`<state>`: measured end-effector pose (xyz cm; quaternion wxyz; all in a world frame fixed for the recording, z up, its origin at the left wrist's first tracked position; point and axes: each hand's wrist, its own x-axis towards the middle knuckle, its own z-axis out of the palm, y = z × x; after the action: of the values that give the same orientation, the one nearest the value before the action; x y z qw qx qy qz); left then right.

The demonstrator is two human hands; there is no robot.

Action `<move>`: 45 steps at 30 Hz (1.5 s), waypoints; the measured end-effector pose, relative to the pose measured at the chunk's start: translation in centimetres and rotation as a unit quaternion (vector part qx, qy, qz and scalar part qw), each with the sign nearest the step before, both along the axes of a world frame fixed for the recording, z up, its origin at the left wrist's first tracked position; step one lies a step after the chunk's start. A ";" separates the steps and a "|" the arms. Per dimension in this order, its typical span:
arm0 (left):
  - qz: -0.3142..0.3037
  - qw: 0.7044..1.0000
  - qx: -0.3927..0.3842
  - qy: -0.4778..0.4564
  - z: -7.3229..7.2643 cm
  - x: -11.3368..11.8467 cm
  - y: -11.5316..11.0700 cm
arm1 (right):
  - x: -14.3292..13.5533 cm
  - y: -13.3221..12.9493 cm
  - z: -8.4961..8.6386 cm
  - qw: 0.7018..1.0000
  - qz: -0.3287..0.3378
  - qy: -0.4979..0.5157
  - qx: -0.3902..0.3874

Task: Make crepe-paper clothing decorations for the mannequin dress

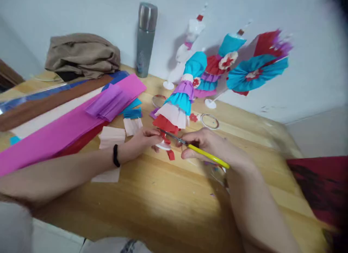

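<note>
Light wooden table (174, 216) meets a white wall (103, 13); at the frame's centre stands a tiered blue, purple, whitish and red crepe-paper dress (178, 97) on a white disc base (164, 146). The right hand (208, 141) grips yellow-handled metal scissors (209, 157), blades angled left, apparently to reach beneath the red hem. The left hand (143, 139) pinches narrowly there, seemingly for steadiness; what it grips, I cannot tell. Long pink crepe paper (76, 126) lies left, presumably kept within reach.

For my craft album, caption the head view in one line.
Right hand holding yellow-handled scissors at the red hem of a layered dress, left hand close by.
</note>
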<state>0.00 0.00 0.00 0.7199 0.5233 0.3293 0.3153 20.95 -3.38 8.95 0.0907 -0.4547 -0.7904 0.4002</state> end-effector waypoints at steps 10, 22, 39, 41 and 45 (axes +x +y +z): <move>0.013 1.000 -0.002 -0.003 -0.1 -0.1 -0.2 | 0.8 0.0 -0.1 0.999 -0.003 -0.030 -0.013; 0.023 1.000 -0.003 -0.017 -1.0 -0.5 0.1 | 2.5 -0.5 1.4 0.992 0.029 -0.103 -0.068; 0.016 0.999 -0.002 -0.033 -1.3 -0.2 0.4 | 3.3 -0.7 1.7 0.981 0.004 -0.187 -0.049; 0.017 0.999 -0.005 -0.028 -1.2 -0.2 0.3 | 3.1 -0.8 1.9 0.987 0.004 -0.156 -0.049; 0.016 1.000 -0.007 -0.025 -1.4 -0.3 0.3 | 2.2 -0.5 1.4 0.990 -0.011 -0.134 -0.030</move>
<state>-0.31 0.30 -1.44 0.7260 0.5052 0.3219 0.3376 23.13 -3.89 10.32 -0.0252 -0.5152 -0.7784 0.3579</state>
